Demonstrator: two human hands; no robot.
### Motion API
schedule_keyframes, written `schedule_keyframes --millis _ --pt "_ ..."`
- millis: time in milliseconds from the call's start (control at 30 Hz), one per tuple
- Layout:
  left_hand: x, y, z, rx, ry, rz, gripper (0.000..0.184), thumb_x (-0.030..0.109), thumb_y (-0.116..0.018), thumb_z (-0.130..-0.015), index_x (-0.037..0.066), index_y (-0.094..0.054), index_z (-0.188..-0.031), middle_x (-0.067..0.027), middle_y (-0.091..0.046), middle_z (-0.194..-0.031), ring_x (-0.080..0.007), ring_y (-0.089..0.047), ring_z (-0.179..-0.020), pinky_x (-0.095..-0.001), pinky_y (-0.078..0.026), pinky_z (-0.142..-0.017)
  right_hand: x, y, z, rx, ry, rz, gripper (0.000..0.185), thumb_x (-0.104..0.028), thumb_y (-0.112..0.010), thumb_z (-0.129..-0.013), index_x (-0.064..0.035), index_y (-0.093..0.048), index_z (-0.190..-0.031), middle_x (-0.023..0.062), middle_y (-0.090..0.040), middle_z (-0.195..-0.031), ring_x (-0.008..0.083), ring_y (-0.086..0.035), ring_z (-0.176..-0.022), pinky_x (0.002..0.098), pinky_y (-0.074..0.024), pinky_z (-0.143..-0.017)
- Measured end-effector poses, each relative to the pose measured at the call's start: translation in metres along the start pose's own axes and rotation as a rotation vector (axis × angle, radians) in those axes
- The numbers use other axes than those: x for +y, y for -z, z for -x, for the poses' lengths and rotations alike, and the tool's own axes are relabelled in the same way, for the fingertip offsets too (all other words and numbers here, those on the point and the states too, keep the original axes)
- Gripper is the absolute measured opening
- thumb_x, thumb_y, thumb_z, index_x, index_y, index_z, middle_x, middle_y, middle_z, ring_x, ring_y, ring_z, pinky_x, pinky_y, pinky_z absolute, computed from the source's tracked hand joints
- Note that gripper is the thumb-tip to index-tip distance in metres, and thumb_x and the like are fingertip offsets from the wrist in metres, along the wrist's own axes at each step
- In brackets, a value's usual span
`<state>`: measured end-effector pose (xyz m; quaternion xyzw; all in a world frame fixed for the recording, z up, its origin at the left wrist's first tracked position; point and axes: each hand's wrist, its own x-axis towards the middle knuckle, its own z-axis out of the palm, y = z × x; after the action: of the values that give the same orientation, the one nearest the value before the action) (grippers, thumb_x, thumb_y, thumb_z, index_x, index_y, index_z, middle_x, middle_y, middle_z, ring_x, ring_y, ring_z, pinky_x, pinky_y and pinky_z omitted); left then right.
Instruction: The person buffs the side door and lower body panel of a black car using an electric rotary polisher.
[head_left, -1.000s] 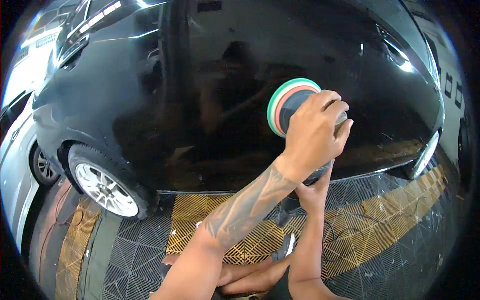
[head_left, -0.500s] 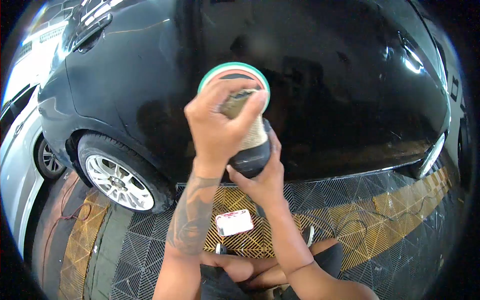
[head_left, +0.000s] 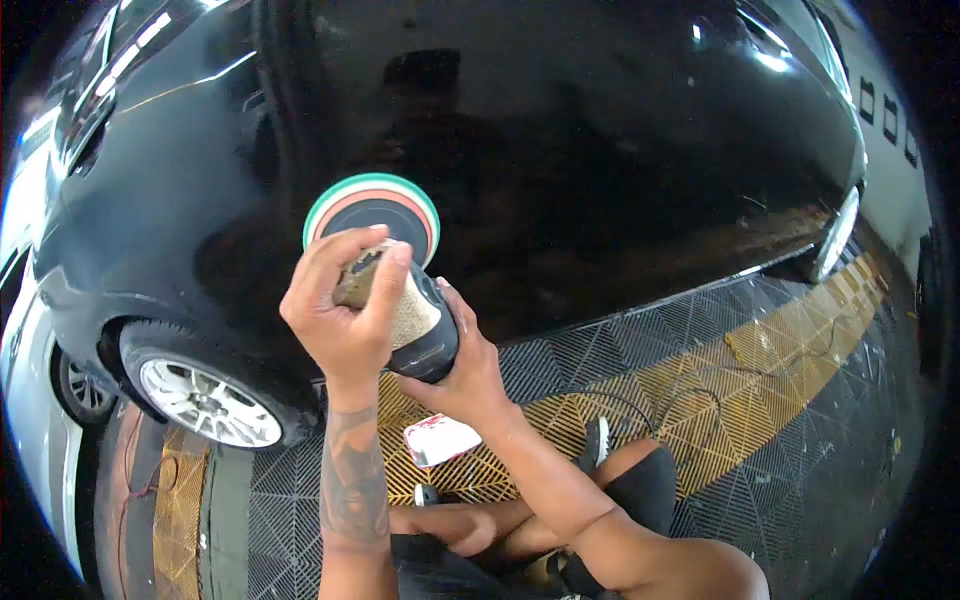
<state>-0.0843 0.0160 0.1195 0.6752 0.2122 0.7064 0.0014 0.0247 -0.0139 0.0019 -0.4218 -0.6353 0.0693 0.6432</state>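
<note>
A car polisher (head_left: 413, 318) with a round green, white and orange pad (head_left: 372, 184) is held between both hands. The pad lies against the lower side of a glossy black car (head_left: 600, 180). My left hand (head_left: 335, 300) wraps over the polisher's head, close behind the pad. Around the dark rear body of the machine, my right hand (head_left: 468, 370) is closed, its fingers partly hidden. A white, red-marked flat item (head_left: 440, 440) lies on the floor below my hands.
The car's white-spoked wheel (head_left: 210, 400) stands at the left, with a light-coloured car (head_left: 30, 400) beyond it. Black and yellow grid tiles (head_left: 560, 420) cover the floor. A dark cable (head_left: 640, 405) curls across them at the right. My crossed legs and shoes are below.
Both hands and the polisher have moved left and lower along the car's side, toward the wheel. More of the pad's dark backing shows, and the view has turned.
</note>
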Motion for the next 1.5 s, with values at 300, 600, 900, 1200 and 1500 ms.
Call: schedule_keyframes --millis 300,600,900,1200,1500 --pt "0.056 -0.137 0.028 -0.163 -0.136 0.17 0.019 0.01 -0.085 -0.076 0.002 -0.076 -0.091 -0.0109 -0.075 -0.089 -0.0227 -0.073 -0.082 -0.0328 -0.057 -0.078 0.056 0.106 0.019 0.231 -0.139 -0.008 0.117 -0.028 -0.095 -0.059 -0.0051 -0.028 -0.153 0.0253 -0.055 -0.14 0.0393 -0.06 -0.127 0.0445 -0.0498 -0.105" --pt "0.106 -0.287 0.068 -0.514 -0.176 0.422 0.025 0.023 -0.084 -0.078 0.005 -0.075 -0.093 -0.0108 -0.072 -0.092 -0.0297 -0.071 -0.084 -0.0375 -0.057 -0.074 0.139 0.197 0.046 0.583 -0.246 -0.107 0.115 -0.02 -0.094 -0.062 0.0006 -0.026 -0.153 0.0165 -0.046 -0.144 0.0283 -0.048 -0.13 0.0388 -0.039 -0.111" --pt "0.081 -0.249 0.074 -0.589 -0.138 0.437 0.025 0.018 -0.084 -0.076 0.005 -0.074 -0.095 -0.0102 -0.074 -0.095 -0.0296 -0.072 -0.088 -0.0373 -0.057 -0.078 0.135 0.158 0.063 0.547 -0.257 -0.223 0.108 -0.015 -0.091 -0.069 -0.0017 -0.024 -0.153 0.0126 -0.043 -0.148 0.0235 -0.048 -0.13 0.0378 -0.0399 -0.109" --pt "0.034 -0.132 0.055 -0.37 -0.098 0.335 0.022 0.012 -0.086 -0.073 0.005 -0.076 -0.091 -0.0103 -0.077 -0.093 -0.0244 -0.075 -0.086 -0.0344 -0.059 -0.079 0.084 0.061 0.056 0.343 -0.206 -0.263 0.112 -0.023 -0.095 -0.06 -0.0013 -0.028 -0.147 0.014 -0.045 -0.137 0.0255 -0.048 -0.125 0.0404 -0.0404 -0.107" --pt "-0.008 -0.008 0.037 -0.288 -0.014 0.159 0.021 0.007 -0.084 -0.073 0.002 -0.076 -0.092 -0.0111 -0.077 -0.093 -0.0218 -0.076 -0.086 -0.0326 -0.059 -0.081 0.044 -0.034 0.053 0.152 -0.117 -0.261 0.119 -0.029 -0.096 -0.059 0.0047 -0.028 -0.151 0.0236 -0.048 -0.141 0.032 -0.053 -0.13 0.0422 -0.0438 -0.109"
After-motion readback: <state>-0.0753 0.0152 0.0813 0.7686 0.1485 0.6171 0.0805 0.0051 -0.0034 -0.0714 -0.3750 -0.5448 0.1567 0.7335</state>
